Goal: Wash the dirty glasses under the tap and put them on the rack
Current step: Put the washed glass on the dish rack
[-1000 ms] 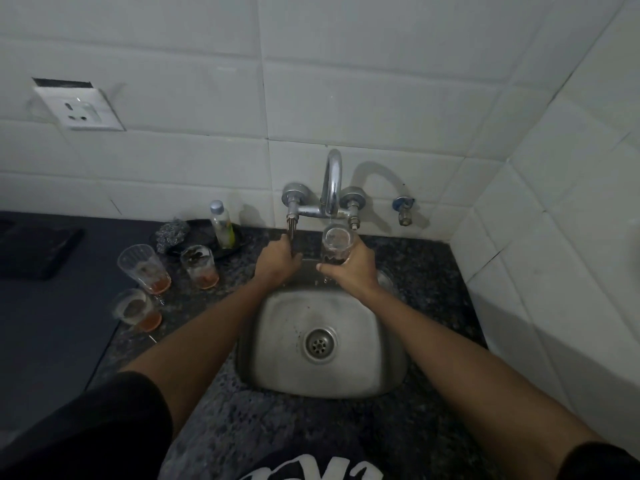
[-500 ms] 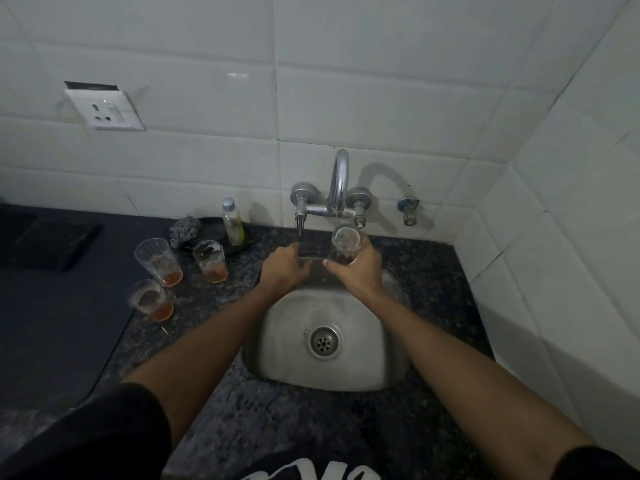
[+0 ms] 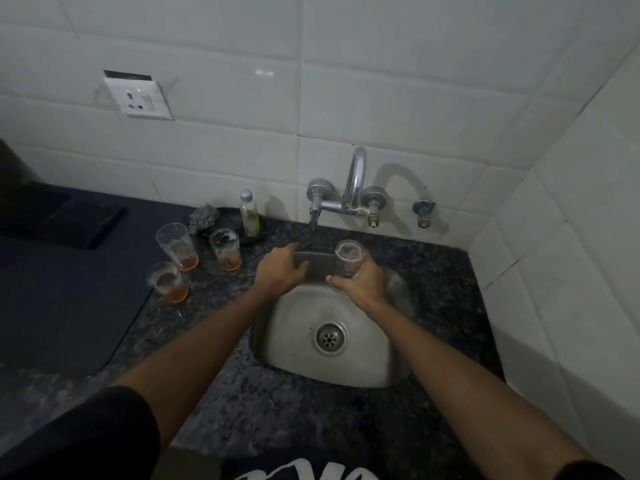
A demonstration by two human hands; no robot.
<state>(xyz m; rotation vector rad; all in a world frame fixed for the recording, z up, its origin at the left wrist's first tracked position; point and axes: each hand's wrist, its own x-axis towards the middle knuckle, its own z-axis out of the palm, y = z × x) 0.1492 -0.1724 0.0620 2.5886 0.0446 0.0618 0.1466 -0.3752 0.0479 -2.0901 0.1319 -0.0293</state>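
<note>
My right hand (image 3: 360, 282) is wrapped around a clear glass (image 3: 347, 263), fingers curled round its side, holding it upright over the back edge of the sink (image 3: 360, 372), just below and in front of the tap (image 3: 355, 183). I can't make out any water running from the spout. My left hand (image 3: 282, 268) sits beside it, to the left, fingers spread and laid on the back rim of the sink under the left tap handle (image 3: 317, 197), gripping nothing. The two hands are near each other but apart, with a strip of steel rim showing between them.

Off to the left on the speckled table (image 3: 263, 403) stand three dirty glasses, each with an orange-brown residue at the bottom: a tall one (image 3: 177, 247), a shorter one (image 3: 227, 249) to its right, and a third (image 3: 168, 282) nearest me. Behind them is a dark dish (image 3: 232, 220) with a grey scrubber (image 3: 204, 218) and a small bottle (image 3: 249, 213) of yellowish liquid standing on it. The drain (image 3: 330, 337) is in the middle of the basin. A wall socket (image 3: 138, 98) is mounted on the white tiles above the left side.
</note>
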